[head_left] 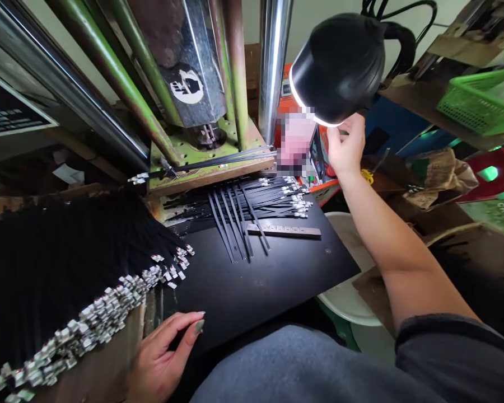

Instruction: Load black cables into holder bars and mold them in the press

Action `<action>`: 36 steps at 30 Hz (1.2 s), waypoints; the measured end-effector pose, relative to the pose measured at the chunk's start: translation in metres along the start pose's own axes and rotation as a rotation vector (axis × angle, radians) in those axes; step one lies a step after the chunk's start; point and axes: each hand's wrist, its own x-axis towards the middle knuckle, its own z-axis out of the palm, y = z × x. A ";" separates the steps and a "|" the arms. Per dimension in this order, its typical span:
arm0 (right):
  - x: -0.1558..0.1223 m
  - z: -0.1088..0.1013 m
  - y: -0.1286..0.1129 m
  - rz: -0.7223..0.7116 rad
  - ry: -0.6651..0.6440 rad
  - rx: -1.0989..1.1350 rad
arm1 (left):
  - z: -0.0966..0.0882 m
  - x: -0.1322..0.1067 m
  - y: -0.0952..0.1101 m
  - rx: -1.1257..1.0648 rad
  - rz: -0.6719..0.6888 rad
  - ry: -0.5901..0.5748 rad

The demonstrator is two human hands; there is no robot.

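My right hand (346,146) is raised to the lower rim of a black lamp (340,61), its fingers curled against it; the lamp hides part of the grip. Low at the left, my left hand (166,355) hovers by the table's edge, thumb and forefinger slightly apart with nothing between them. Beside it lies a large heap of black strips (67,246) with silvery ends (105,313). More black strips (252,201) lie on the black table (252,291), several crossing the others. A slotted metal bar (285,230) lies under one strip end.
A press with green rods (121,84) and a round chrome column (275,67) stands at the back. Black strips (222,160) lie across its drilled green plate (168,159). At the right are a white tub (348,291), a green basket (483,101) and cardboard boxes (479,252).
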 end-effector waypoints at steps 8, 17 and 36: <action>-0.062 -0.018 -0.048 -0.412 -0.487 -0.278 | 0.001 0.004 0.006 0.009 -0.029 0.011; -0.044 0.000 -0.057 -0.434 -0.559 -0.384 | 0.000 0.004 0.009 0.034 -0.011 0.036; -0.060 -0.011 -0.039 -0.405 -0.506 -0.346 | 0.004 -0.002 0.000 0.023 -0.055 0.022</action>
